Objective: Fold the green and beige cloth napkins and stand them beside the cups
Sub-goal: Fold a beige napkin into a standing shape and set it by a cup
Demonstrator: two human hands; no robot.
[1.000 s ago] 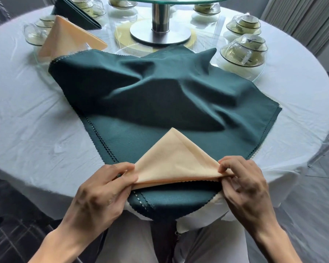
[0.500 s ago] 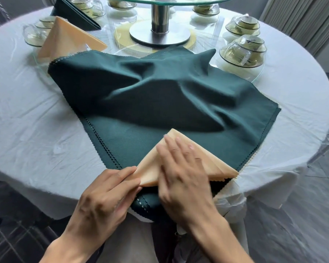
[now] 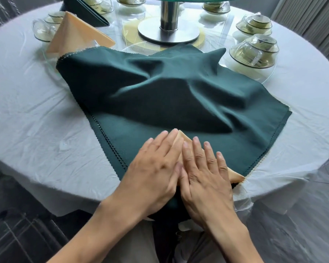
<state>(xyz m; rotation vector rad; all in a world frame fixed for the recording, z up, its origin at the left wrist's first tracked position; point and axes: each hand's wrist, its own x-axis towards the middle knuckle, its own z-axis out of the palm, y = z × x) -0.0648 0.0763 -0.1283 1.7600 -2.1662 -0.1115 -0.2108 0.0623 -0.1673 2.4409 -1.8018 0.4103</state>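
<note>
A folded beige napkin (image 3: 235, 174) lies on a stack of spread dark green napkins (image 3: 178, 95) at the table's near edge. My left hand (image 3: 154, 168) and my right hand (image 3: 205, 171) lie side by side on it, fingers straight, pressing it flat. Only its top tip and right corner show. A folded beige napkin (image 3: 74, 33) stands at the back left beside glass cups (image 3: 44, 29). A folded green napkin (image 3: 87, 11) stands behind it.
The round table has a white cloth (image 3: 27, 111). A lazy Susan's steel post and base (image 3: 168, 29) stand at the centre back. Stacked glass cups and bowls (image 3: 254, 52) sit at the back right, with more sets (image 3: 254, 25) behind them.
Both hands let go of the beige napkin's bottom corners. First the right, then the left moved onto the triangle, and both now press it flat.
</note>
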